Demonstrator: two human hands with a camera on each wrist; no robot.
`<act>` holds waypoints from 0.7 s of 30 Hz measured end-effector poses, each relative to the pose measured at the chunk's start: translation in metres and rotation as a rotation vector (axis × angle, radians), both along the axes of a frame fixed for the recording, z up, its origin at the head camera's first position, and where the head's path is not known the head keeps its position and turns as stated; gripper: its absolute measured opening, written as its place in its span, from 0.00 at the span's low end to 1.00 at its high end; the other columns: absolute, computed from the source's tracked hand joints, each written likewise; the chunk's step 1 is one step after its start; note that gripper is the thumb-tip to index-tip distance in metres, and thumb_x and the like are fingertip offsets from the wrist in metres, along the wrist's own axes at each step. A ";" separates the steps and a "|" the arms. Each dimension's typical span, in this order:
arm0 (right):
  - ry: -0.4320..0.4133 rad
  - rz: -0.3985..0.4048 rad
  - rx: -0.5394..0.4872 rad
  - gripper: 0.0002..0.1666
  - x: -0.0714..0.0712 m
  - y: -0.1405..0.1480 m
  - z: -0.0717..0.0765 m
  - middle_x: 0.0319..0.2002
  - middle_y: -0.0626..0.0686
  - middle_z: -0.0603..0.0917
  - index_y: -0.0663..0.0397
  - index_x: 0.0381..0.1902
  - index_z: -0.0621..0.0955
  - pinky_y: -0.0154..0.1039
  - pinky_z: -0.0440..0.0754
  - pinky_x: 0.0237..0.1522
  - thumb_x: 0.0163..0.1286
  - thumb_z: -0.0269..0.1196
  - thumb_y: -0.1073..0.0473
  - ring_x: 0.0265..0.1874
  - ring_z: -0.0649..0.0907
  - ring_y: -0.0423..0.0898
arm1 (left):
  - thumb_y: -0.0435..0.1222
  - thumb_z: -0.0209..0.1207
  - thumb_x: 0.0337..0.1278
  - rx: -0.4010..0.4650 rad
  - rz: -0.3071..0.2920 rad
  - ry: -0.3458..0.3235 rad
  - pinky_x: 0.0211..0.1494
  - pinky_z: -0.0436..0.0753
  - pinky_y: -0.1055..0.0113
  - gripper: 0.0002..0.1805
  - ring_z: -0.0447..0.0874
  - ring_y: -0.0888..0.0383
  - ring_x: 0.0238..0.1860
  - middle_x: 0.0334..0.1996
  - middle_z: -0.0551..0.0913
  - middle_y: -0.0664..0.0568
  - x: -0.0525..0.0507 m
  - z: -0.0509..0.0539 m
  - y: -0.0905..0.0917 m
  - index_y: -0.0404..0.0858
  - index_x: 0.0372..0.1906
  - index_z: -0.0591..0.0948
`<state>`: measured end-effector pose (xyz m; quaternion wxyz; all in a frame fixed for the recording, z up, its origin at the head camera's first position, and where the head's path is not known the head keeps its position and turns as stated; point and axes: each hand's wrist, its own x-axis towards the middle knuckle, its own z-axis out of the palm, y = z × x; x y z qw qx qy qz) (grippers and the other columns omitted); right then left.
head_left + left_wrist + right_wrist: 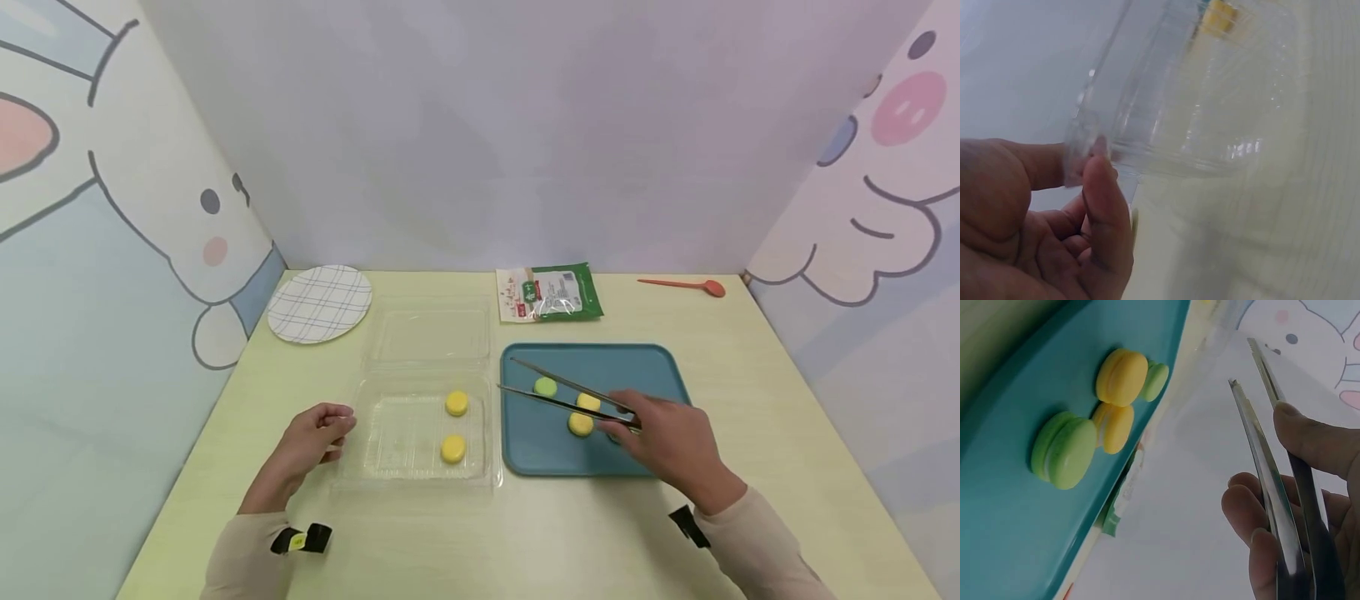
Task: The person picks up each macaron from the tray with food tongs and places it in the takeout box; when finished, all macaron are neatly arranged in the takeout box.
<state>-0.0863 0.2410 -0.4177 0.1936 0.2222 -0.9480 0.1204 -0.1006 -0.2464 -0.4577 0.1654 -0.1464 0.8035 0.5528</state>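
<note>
My right hand grips metal tweezers, their tips apart with nothing between them, above the blue tray. On that tray lie two yellow macarons and two green ones, one a green macaron largely hidden by my hand in the head view. At the left, my left hand pinches the edge of a clear plastic box between thumb and finger. The box lies with its lid folded back. Two yellow macarons sit along the right side of its base.
A white checked plate lies at the back left. Behind the tray is a green and white packet, and a red spoon lies at the back right. Printed walls enclose the table on the back and both sides.
</note>
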 end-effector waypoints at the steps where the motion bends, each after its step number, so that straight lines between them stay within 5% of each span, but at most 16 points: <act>1: 0.011 -0.004 -0.005 0.32 0.000 0.003 -0.002 0.19 0.41 0.81 0.46 0.45 0.87 0.32 0.60 0.12 0.62 0.63 0.27 0.12 0.72 0.33 | 0.38 0.57 0.74 0.001 0.001 0.001 0.35 0.81 0.65 0.20 0.75 0.53 0.36 0.39 0.76 0.44 -0.001 0.000 0.000 0.28 0.59 0.72; 5: 0.025 -0.016 -0.019 0.38 0.001 0.012 -0.008 0.18 0.40 0.80 0.46 0.45 0.86 0.32 0.59 0.11 0.65 0.51 0.21 0.11 0.70 0.33 | 0.39 0.57 0.74 0.004 -0.002 -0.002 0.36 0.81 0.64 0.20 0.75 0.54 0.35 0.38 0.76 0.44 -0.001 0.000 0.000 0.28 0.59 0.72; 12: 0.023 -0.053 -0.001 0.27 0.004 0.018 -0.010 0.18 0.41 0.81 0.47 0.45 0.87 0.33 0.59 0.11 0.51 0.77 0.39 0.10 0.71 0.34 | 0.39 0.57 0.74 0.017 -0.010 0.017 0.36 0.81 0.65 0.20 0.74 0.54 0.34 0.38 0.76 0.44 0.002 0.000 -0.002 0.28 0.59 0.73; 21: -0.017 -0.086 0.012 0.27 0.006 0.022 -0.012 0.18 0.42 0.82 0.47 0.44 0.87 0.34 0.60 0.11 0.44 0.81 0.49 0.10 0.70 0.34 | 0.39 0.56 0.74 0.020 -0.012 0.005 0.36 0.81 0.64 0.20 0.74 0.54 0.34 0.37 0.75 0.45 0.001 0.000 -0.001 0.28 0.59 0.72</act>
